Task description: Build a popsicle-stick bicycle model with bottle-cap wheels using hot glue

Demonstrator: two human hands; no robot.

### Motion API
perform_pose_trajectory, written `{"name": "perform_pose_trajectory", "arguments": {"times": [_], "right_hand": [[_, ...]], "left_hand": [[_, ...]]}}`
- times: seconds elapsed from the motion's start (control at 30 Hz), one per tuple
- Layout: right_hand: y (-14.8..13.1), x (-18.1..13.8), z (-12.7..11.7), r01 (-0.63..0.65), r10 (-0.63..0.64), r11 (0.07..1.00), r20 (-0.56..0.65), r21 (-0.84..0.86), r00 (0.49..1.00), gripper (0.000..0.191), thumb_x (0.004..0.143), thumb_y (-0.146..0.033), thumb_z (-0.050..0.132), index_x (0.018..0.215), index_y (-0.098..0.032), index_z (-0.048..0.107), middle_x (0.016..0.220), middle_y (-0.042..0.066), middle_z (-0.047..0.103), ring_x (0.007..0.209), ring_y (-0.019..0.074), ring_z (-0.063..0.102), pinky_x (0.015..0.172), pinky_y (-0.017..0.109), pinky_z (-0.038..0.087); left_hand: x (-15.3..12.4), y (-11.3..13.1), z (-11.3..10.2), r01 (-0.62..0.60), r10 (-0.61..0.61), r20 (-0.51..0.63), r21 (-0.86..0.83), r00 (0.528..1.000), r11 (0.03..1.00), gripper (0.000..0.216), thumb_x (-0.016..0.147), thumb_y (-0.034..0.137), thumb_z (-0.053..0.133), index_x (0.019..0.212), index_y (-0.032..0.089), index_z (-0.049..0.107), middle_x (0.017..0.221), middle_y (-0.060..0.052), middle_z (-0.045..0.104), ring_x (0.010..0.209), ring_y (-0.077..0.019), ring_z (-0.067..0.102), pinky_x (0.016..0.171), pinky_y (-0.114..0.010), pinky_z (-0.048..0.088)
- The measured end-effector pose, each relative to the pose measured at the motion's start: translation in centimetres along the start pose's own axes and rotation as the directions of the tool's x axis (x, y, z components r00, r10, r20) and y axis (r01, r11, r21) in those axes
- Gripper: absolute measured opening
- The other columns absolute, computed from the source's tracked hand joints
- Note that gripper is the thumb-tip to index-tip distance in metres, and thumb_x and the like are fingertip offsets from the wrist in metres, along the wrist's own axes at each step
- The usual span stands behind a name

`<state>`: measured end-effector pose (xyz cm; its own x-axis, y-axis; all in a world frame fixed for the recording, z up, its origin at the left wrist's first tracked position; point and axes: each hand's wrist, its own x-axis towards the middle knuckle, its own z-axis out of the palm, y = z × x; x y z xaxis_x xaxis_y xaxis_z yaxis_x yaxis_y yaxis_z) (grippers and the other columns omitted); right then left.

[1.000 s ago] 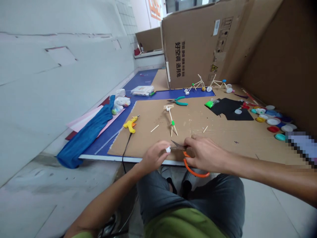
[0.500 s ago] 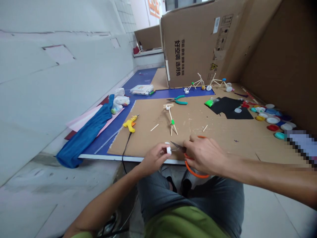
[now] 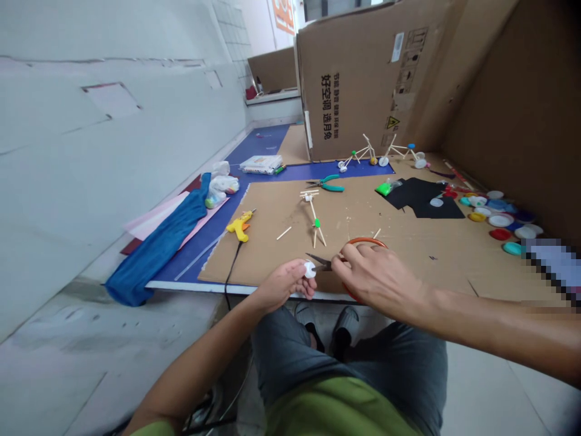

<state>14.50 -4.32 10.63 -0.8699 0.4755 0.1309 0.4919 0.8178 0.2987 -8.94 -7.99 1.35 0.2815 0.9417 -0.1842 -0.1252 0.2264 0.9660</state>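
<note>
A small white bottle cap (image 3: 310, 270) is pinched in my left hand (image 3: 290, 280) above the near table edge, its round face turned toward me. My right hand (image 3: 374, 269) grips orange-handled scissors (image 3: 365, 240). Their blades are parted, with one blade at the cap and the other above it. Just beyond my hands lies a stick frame (image 3: 313, 212) with a green cap on it. To its left rests a loose wooden stick (image 3: 284, 233), and another stick (image 3: 376, 233) shows partly behind my right hand.
A yellow glue gun (image 3: 239, 226) lies at the left with its cord over the table edge. Teal pliers (image 3: 327, 183) lie farther back. Black sheets (image 3: 426, 197) and several coloured caps (image 3: 500, 235) are at the right. A large cardboard box (image 3: 363, 91) stands behind.
My left hand has turned the white cap so its flat face shows. The scissors have tilted, and their blades have come up against the cap with the gap between them wider.
</note>
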Motion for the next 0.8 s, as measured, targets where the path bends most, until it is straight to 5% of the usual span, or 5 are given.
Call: {"name": "perform_pose_trajectory", "arguments": {"times": [0.1,0.27,0.37,0.53,0.8], "right_hand": [[0.0,0.1,-0.3,-0.066,0.060,0.994,0.069,0.083,0.996,0.015,0.091,-0.014,0.050,0.099,-0.016,0.062,0.093,0.012,0.063,0.075,0.0223,0.061,0.058,0.031,0.027],[0.6,0.2,-0.2,-0.345,0.204,0.814,0.327,0.467,0.923,0.025,0.081,-0.034,0.066,0.101,-0.020,0.064,0.092,0.007,0.066,0.074,0.0196,0.062,0.058,0.027,0.032],[0.7,0.0,-0.1,-0.313,0.206,0.854,0.282,0.417,0.937,0.022,0.083,-0.032,0.064,0.101,-0.018,0.064,0.094,0.009,0.066,0.074,0.0202,0.062,0.057,0.027,0.030],[0.6,-0.3,-0.4,-0.013,0.008,0.995,0.052,0.096,0.999,0.019,0.093,-0.011,0.046,0.100,-0.015,0.063,0.094,0.013,0.063,0.076,0.0214,0.060,0.058,0.031,0.026],[1.0,0.0,0.0,-0.323,0.187,0.844,0.329,0.428,0.926,0.025,0.082,-0.036,0.066,0.101,-0.020,0.064,0.090,0.006,0.066,0.071,0.0187,0.061,0.055,0.026,0.029]], "left_hand": [[0.1,0.2,-0.1,-0.116,0.131,-0.076,0.184,0.988,0.976,0.036,0.086,0.044,0.068,0.107,0.016,0.060,0.092,-0.008,0.070,0.081,-0.0176,0.069,0.077,-0.032,0.056],[-0.1,-0.5,-0.1,-0.400,0.527,-0.064,0.575,0.848,0.714,0.024,0.081,0.034,0.072,0.101,0.021,0.066,0.112,-0.012,0.071,0.113,-0.0248,0.064,0.105,-0.043,0.046],[0.1,-0.7,0.4,-0.294,0.367,-0.143,0.371,0.919,0.881,0.032,0.082,0.038,0.072,0.104,0.019,0.061,0.101,-0.010,0.071,0.094,-0.0214,0.069,0.088,-0.037,0.055],[0.4,0.0,0.8,0.060,-0.053,0.076,-0.095,0.996,0.994,0.045,0.089,0.060,0.056,0.087,0.016,0.052,0.071,-0.003,0.063,0.052,-0.0117,0.058,0.051,-0.025,0.049],[0.0,-0.3,0.5,-0.312,0.423,-0.141,0.479,0.895,0.820,0.033,0.077,0.037,0.077,0.100,0.019,0.063,0.107,-0.010,0.069,0.106,-0.0228,0.064,0.097,-0.038,0.049]]}}
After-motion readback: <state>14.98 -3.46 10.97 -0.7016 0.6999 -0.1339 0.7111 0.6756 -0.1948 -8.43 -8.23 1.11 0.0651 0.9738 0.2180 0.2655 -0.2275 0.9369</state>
